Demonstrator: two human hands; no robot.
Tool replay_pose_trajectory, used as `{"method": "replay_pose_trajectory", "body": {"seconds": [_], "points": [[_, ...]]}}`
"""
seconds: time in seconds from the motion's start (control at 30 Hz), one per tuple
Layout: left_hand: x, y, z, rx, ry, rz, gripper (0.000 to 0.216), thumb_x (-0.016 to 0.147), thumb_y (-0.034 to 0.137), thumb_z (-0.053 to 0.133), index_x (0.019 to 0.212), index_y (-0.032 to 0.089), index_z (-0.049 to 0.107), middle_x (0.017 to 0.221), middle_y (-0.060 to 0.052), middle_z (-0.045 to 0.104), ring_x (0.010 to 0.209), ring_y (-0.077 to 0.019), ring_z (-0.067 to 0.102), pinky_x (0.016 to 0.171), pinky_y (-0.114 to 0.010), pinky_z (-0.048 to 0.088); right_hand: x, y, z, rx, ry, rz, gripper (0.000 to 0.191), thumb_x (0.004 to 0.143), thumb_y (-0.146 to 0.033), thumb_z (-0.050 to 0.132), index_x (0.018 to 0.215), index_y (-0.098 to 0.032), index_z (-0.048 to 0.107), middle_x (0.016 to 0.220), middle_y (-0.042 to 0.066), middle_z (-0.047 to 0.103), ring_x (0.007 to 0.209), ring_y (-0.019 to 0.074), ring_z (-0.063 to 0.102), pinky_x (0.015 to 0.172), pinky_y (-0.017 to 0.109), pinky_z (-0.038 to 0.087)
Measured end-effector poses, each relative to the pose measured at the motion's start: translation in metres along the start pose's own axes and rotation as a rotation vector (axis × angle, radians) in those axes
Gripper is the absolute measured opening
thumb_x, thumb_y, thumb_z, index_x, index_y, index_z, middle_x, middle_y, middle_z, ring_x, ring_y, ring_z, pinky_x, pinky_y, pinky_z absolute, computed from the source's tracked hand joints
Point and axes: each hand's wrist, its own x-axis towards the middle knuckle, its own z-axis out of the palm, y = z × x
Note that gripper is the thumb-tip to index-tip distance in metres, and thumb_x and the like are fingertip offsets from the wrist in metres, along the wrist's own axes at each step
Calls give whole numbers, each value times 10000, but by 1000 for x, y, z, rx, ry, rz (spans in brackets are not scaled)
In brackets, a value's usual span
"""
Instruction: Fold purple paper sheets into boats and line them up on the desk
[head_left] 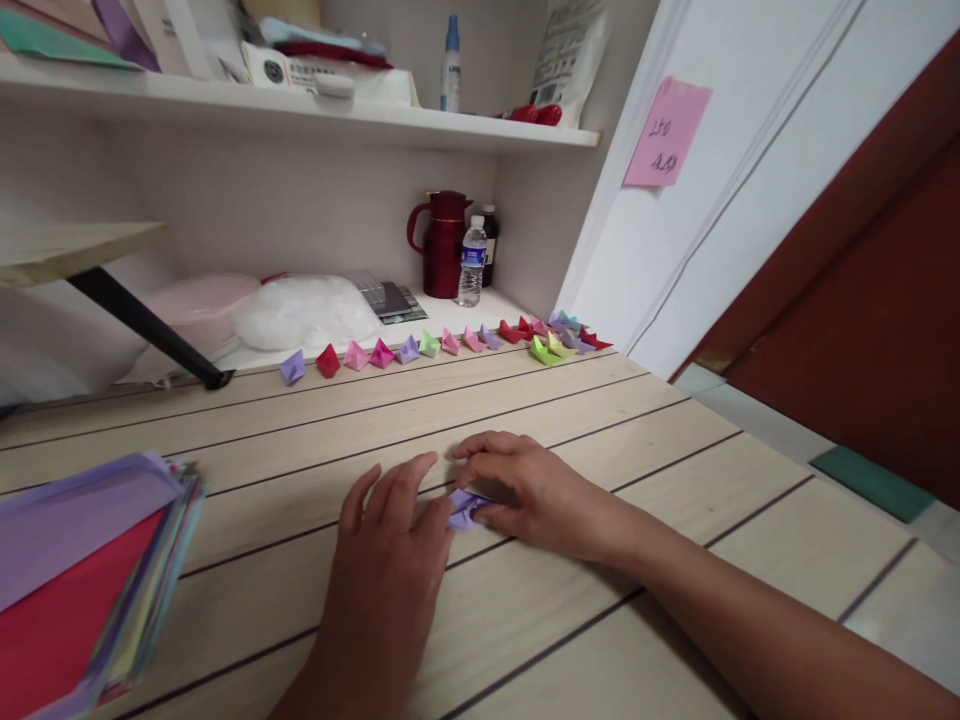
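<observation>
A small, folded lavender paper piece [463,512] is lying low over the striped, pale wooden desk [570,630], between the person's two hands. The right hand [521,495] is curling partly closed, its thumb and bent index finger holding the paper's right side. The left hand [397,530] is arching with fingers loosely bent and apart, its inner digits meeting the paper's left side; whether they are gripping or only pressing, I cannot tell. Striped boards are stretching from the hands to a row of small, multicoloured folded paper boats [382,353], which is lining the far edge and bunching at its right end. The right edge is slanting past the right forearm, well apart from the paper. A stack of coloured paper sheets [67,610] is bounding the left side, lavender and red showing on top. Beyond the far edge, a dark red, handled jug [442,250] is standing with its contents hidden, just beside a transparent, blue-labelled plastic bottle [472,265]. A dark, white-capped bottle [490,240] is standing partly behind them.
</observation>
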Motion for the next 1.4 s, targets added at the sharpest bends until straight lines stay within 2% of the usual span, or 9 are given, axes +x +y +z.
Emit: {"method": "replay_pose_trajectory", "body": {"seconds": [0.13,0.3,0.47,0.73,0.9,1.1,1.2,1.4], "points": [[-1,-2,4,-23,-15,-18,133,871,147,572,926,247,641,1268,-85,634,1103,-250,610,1006,-513,440,0,1,3,28,26,10,469,760,-52,696,1171,-250,587,1272,71,600,1144,222,595,983,364,470],[-1,-4,7,-102,-49,-86,177,853,142,593,971,255,661,1233,-68,657,1084,-249,638,989,-509,452,1,0,4,31,46,16,341,780,-21,639,1031,-243,575,1144,47,651,1040,210,624,924,343,487],[2,0,8,-150,-59,-118,183,817,91,622,907,244,665,1081,-35,716,1003,-225,686,997,-521,439,2,-3,6,34,51,-37,260,806,-3,596,931,-231,604,1187,63,630,1037,195,630,885,294,498],[5,1,7,-223,-147,-187,206,810,83,631,918,252,676,1084,-18,723,1010,-212,682,1032,-518,408,8,-1,13,-105,57,-46,272,791,-42,629,981,-235,599,1188,68,637,1081,217,621,930,330,498],[7,3,3,-249,-202,-213,248,818,70,612,965,261,670,1012,11,717,955,-200,679,1023,-525,417,8,-2,14,-101,66,-43,310,779,-30,634,1002,-243,593,1237,67,620,1110,214,615,938,332,503],[9,4,0,-275,-209,-237,188,823,81,625,913,242,662,932,14,716,907,-206,683,1010,-541,439,7,-1,13,-104,43,-60,224,837,-65,631,967,-241,681,1262,72,624,1141,206,629,952,327,500],[7,2,1,-283,-183,-249,218,796,52,644,900,243,662,971,4,713,942,-216,681,1002,-538,452,9,0,12,-152,43,-66,228,866,-83,620,999,-244,710,1234,69,658,1135,213,633,975,341,489],[3,1,5,-262,-76,-273,194,783,53,660,883,218,677,1284,-124,612,1158,-317,597,951,-555,470,13,-5,10,-179,-4,-51,180,860,-58,611,919,-201,703,952,53,729,942,209,652,876,320,500]]}}
